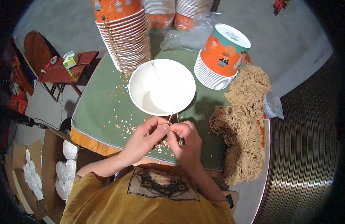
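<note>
A white paper bucket lies tipped with its mouth toward me on the green-covered table. A thin tan cord runs across its mouth from the far rim to the near rim. Just below the near rim, my left hand pinches the cord between thumb and forefinger. My right hand is closed beside it, its thumb and fingertips on the cord's end as well. The fingertips almost touch, and they hide the cord's tip. Small orange and white bits are scattered under and around my hands.
A tall stack of nested buckets with cord handles stands at the far left; another bucket stack stands at the far right. Tan cord bundles line the right edge. Open cartons sit lower left, near a reddish bench.
</note>
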Tool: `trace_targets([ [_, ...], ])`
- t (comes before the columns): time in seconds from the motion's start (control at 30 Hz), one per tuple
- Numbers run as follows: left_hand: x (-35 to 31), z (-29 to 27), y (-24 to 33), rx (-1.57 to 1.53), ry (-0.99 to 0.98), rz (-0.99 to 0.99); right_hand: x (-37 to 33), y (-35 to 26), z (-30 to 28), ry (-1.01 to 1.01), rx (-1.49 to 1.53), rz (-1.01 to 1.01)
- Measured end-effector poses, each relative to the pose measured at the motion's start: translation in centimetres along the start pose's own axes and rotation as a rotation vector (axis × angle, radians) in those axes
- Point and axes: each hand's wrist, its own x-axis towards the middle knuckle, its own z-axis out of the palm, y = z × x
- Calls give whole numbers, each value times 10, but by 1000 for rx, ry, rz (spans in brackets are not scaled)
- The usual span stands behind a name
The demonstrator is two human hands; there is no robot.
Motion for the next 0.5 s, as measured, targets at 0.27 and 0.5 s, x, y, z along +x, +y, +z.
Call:
trace_targets([
  [0.27,8,4,5,-412,43,-143,7,-3,3,-10,-122,-50],
  [0.5,23,4,12,-660,139,-171,9,-5,6,-75,-177,-163],
])
